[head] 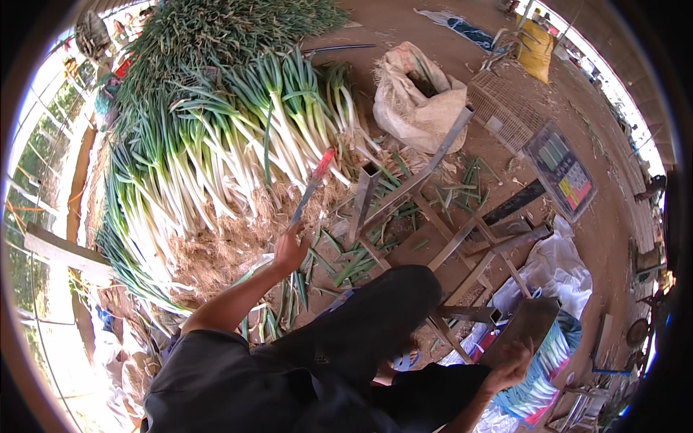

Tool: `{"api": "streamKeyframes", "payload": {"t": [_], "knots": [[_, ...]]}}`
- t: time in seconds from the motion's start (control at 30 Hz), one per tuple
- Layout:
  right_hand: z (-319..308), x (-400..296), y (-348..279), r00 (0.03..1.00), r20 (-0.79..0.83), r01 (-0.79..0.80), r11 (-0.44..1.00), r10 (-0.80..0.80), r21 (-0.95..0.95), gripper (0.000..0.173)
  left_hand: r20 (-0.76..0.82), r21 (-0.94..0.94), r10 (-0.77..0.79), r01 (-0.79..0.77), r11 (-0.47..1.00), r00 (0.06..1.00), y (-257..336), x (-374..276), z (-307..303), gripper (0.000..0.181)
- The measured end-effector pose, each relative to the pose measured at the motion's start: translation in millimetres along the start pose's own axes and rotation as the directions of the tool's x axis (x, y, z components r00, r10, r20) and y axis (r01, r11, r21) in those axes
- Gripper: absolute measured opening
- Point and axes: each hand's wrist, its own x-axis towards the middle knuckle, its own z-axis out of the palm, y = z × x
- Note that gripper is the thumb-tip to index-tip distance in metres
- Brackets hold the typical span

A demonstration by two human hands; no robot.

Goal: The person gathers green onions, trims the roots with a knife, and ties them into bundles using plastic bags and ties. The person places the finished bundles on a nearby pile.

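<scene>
My left hand (pixel 291 249) reaches forward, its fingers at the grey end of a knife (pixel 308 197) whose far end is red. The knife lies over the root ends of a long row of green onions (pixel 216 162), white stalks towards me and green leaves away. Matted roots (pixel 200 257) spread along the near side of the row. At the lower right my right hand (pixel 511 362) has curled fingers against the edge of a dark flat metal plate (pixel 525 325). Whether it grips the plate is hard to see.
A metal frame (pixel 455 243) of square tubes stands before my knee, near a scale display (pixel 560 168). Cut leaves (pixel 354 265) litter the ground. Beyond are a woven sack (pixel 417 108), a plastic crate (pixel 503 108) and a leaf heap (pixel 216 32). Wrapped onion bundles (pixel 533 379) lie right.
</scene>
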Motion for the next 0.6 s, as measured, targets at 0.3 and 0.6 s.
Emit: {"api": "streamKeyframes", "payload": {"t": [0.3,0.6], "knots": [[100.5,-3.1,-207.6,0.953,0.049,0.258,0.884,-0.299,0.389,0.048,0.145,0.184,-0.434,0.406,0.895,0.889,-92.0,122.1,71.4,0.049],[275.5,-57.6,-261.4,0.442,0.565,0.064,0.653,-0.696,0.754,0.032,-0.022,0.341,-0.527,0.502,0.795,0.850,-164.0,151.8,93.1,0.047]]}}
